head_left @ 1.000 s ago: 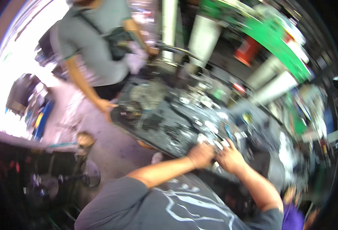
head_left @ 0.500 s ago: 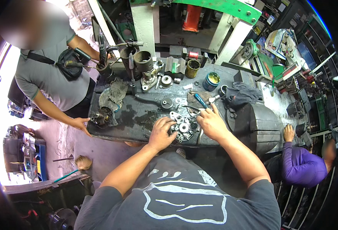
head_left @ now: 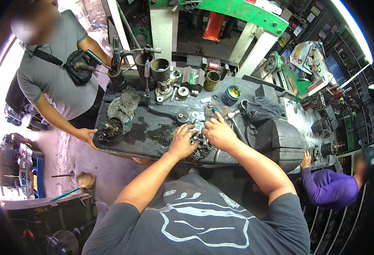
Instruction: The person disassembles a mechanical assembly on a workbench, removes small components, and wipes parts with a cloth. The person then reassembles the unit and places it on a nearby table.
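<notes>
Because its upper part is hidden, one metal casting (head_left: 202, 152) lies just below the frame's centre, its long axis and direction unreadable. The left hand (head_left: 183, 143) curls at its left edge, the right hand (head_left: 219, 134) at its upper right; I cannot tell whether either grips. Two tins (head_left: 230, 97) stand above.

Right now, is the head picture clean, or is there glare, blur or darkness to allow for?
Head view: white glare washes out patches along the left, black swallows the corners; also head view: the left hand and right hand look sharp, partly covering the metal housing; same head view: a co-worker's head is blurred out.
</notes>
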Motion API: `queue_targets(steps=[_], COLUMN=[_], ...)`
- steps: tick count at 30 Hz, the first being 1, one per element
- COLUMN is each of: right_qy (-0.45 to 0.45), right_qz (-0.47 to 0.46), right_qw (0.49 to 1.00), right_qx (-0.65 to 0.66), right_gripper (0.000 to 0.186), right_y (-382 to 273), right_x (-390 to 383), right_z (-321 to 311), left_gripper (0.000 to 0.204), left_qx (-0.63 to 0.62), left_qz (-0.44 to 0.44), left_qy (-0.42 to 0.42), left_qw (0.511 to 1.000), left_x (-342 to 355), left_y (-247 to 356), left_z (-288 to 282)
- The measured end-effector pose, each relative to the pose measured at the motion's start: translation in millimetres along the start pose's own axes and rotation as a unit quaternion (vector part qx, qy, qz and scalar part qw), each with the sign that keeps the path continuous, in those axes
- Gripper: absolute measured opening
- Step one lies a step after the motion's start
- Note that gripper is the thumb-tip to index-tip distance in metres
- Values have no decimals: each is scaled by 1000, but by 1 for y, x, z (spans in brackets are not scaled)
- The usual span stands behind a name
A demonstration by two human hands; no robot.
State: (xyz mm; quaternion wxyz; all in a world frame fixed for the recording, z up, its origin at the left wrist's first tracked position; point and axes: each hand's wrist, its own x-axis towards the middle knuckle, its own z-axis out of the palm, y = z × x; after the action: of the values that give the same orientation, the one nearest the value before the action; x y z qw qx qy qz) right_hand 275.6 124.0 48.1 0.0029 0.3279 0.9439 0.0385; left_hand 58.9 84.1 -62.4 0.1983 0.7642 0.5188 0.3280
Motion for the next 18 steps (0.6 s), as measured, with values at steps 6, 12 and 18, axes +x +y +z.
queue_targets(steps=[6, 12, 18], right_qy=[-32, -90, -166], right_qz=[-73, 58, 227], right_qw=[995, 994, 952], right_qx=[-59, -16, 120], right_gripper=[19, 22, 33], right_y=[-2, -11, -10], right_x=[19, 21, 40], right_z=[-6, -5, -5], left_gripper=[49, 23, 18], left_qx=[7, -63, -93], left_qz=[11, -36, 9], left_qy=[8, 53, 100], left_qw=[1000, 996, 991], left_x=[4, 15, 13], left_y=[4, 0, -10], left_z=[9, 36, 48])
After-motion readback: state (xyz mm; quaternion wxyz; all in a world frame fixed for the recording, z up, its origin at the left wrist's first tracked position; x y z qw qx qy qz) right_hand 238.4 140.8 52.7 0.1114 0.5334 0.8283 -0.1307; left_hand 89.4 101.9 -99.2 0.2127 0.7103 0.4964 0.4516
